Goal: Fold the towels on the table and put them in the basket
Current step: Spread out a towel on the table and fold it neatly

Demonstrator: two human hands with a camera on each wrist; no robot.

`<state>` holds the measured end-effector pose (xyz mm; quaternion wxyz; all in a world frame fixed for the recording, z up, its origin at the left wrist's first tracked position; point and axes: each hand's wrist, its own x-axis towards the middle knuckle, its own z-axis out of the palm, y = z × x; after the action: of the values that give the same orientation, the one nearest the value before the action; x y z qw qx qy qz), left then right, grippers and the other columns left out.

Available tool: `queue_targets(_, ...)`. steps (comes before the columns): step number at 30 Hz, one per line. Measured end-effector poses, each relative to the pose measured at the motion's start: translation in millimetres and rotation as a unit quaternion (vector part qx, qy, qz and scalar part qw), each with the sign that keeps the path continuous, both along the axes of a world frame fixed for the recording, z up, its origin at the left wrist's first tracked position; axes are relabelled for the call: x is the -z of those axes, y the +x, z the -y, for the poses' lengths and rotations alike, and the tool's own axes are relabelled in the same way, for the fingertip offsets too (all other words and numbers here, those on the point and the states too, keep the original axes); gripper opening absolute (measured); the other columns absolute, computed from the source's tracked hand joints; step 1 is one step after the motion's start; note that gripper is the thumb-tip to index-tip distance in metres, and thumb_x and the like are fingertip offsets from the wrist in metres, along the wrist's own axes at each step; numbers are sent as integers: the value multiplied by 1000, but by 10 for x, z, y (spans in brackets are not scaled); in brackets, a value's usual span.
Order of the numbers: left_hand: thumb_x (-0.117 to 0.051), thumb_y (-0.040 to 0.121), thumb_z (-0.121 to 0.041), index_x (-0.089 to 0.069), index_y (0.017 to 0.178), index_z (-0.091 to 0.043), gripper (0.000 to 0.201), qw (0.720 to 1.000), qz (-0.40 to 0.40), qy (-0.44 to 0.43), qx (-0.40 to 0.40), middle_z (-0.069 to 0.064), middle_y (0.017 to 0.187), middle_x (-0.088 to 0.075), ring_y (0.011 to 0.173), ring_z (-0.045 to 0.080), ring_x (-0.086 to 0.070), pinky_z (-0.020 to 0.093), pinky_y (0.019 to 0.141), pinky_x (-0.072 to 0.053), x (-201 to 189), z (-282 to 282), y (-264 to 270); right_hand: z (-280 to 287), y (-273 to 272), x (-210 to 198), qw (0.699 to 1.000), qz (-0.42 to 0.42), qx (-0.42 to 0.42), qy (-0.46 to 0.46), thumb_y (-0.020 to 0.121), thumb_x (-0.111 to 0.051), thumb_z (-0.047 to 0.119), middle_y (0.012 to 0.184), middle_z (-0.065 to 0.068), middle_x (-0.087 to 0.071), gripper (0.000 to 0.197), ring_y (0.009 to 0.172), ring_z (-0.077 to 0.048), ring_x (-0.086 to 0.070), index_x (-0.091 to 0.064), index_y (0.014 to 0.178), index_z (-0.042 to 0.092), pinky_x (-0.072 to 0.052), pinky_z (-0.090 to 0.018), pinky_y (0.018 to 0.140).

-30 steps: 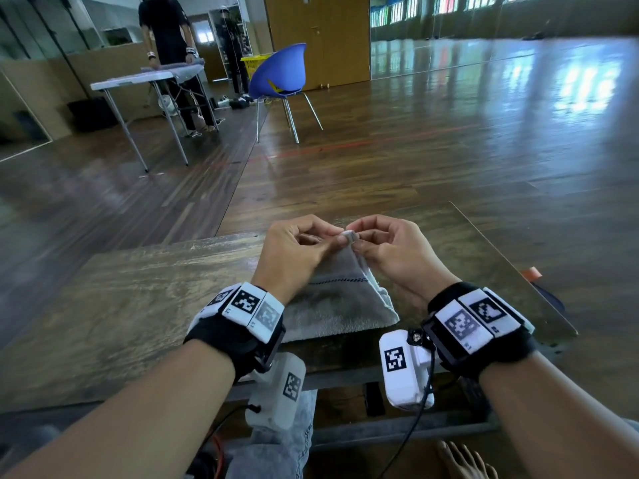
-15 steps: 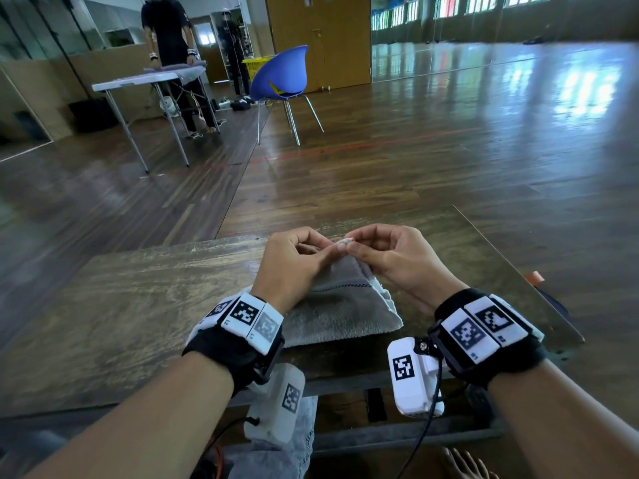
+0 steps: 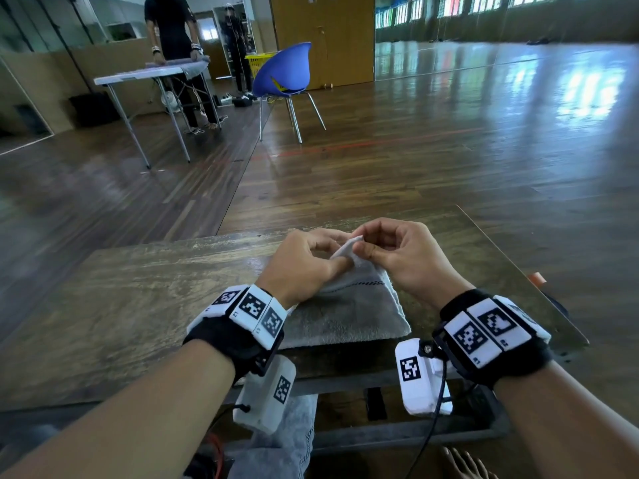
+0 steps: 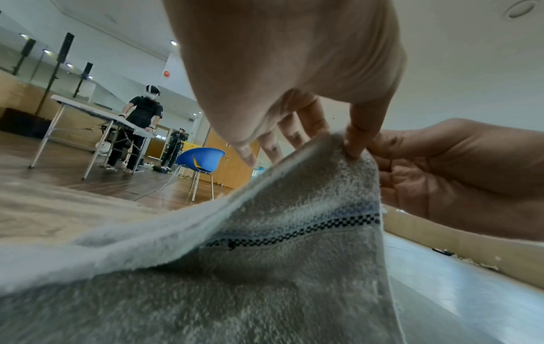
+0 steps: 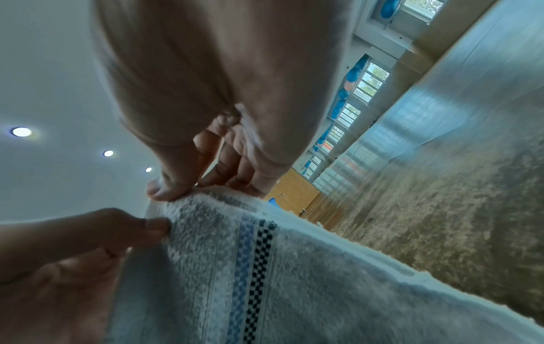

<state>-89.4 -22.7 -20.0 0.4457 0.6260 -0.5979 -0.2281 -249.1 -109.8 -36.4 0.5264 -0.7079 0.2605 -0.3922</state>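
A grey towel (image 3: pixel 345 312) with a blue and black checked stripe (image 4: pixel 294 230) lies folded on the wooden table (image 3: pixel 138 305), near its front edge. Its far corner (image 3: pixel 347 247) is raised off the pile. My left hand (image 3: pixel 337 259) pinches that corner from the left with thumb and fingertips (image 4: pixel 357 144). From the right, my right hand (image 3: pixel 359 248) pinches the same corner, its thumb (image 5: pixel 167 188) on the towel's edge (image 5: pixel 206 200). The two hands touch at the corner. In the right wrist view my left hand's thumb (image 5: pixel 153 227) presses the towel (image 5: pixel 265 267).
The table's right edge (image 3: pixel 518 271) runs close to my right wrist, with an orange object (image 3: pixel 536 279) just beyond it. Bare tabletop stretches to the left. Far back stand a blue chair (image 3: pixel 287 74), a yellow basket (image 3: pixel 257 62) and a person at another table (image 3: pixel 148 76).
Both hands have kept their pinch on the towel's far corner. The corner now stands a little higher, with its pale edge showing between the fingers.
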Motion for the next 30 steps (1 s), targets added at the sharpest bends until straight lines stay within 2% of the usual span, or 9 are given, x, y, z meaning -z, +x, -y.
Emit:
queue_targets(2,-77,82,-28,-80,85,-11,17,1000,17,7,0,-12,102,-75,92,1,-69,8,75,-51,-38,3,2,-2,2,-2,1000,1,5,-4,86,-76,6,91,-10,-78,12,89,-25,-74,-75,87,18,-59,-43,91)
queue_targets(6,-78,80,-29,-79,85,-20,10,997,77,30,-6,-8,83,-76,78,1,-69,11,67,-50,-81,-14,34,19,-23,-21,1000,-4,3,-18,87,-76,6,90,-7,-78,11,87,-20,-74,-76,88,17,-59,-36,87)
queue_targets(11,-78,78,-30,-78,85,-20,11,985,164,50,-22,-6,81,-74,79,8,-69,30,77,-56,-60,-32,138,49,-47,-25,999,2,29,-41,88,-75,7,83,1,-76,15,79,-8,-69,-76,84,22,-56,-24,78)
queue_targets(13,-78,78,-27,-78,82,-17,11,977,210,38,-24,-6,81,-74,78,9,-68,32,79,-53,-31,-63,194,54,-50,-24,997,4,45,-56,89,-74,8,84,0,-76,16,80,-7,-69,-75,84,23,-56,-24,78)
queue_targets(19,-75,84,-25,-78,73,-13,16,970,231,68,-35,-4,79,-73,75,13,-67,36,76,-53,60,-281,443,105,-165,-47,993,13,75,-90,91,-72,10,82,11,-75,19,82,-4,-70,-74,85,28,-52,-18,77)
queue_targets(21,-74,85,-28,-78,74,-13,19,965,244,89,-35,-6,82,-72,75,11,-66,34,72,-53,59,-339,533,143,-236,-72,992,16,81,-100,91,-71,11,85,13,-76,20,85,-2,-70,-74,86,30,-53,-18,78)
queue_targets(25,-75,84,-27,-80,82,-17,12,953,279,112,-26,-12,93,-69,84,3,-61,14,70,-40,82,-403,652,189,-326,-89,988,29,96,-117,92,-70,11,84,18,-75,22,84,0,-69,-74,86,32,-53,-14,77)
queue_targets(28,-71,88,-23,-80,86,-15,12,946,305,106,-29,-12,103,-68,91,4,-59,15,77,-41,123,-423,680,222,-365,-56,987,27,114,-107,92,-70,12,82,17,-75,19,82,0,-69,-74,85,29,-52,-13,75)
queue_targets(30,-69,89,-19,-79,85,-14,12,944,310,106,-26,-10,106,-67,88,3,-57,15,76,-41,147,-433,669,242,-377,-37,988,26,121,-93,92,-71,12,81,15,-75,18,82,-1,-68,-75,85,28,-53,-15,75)
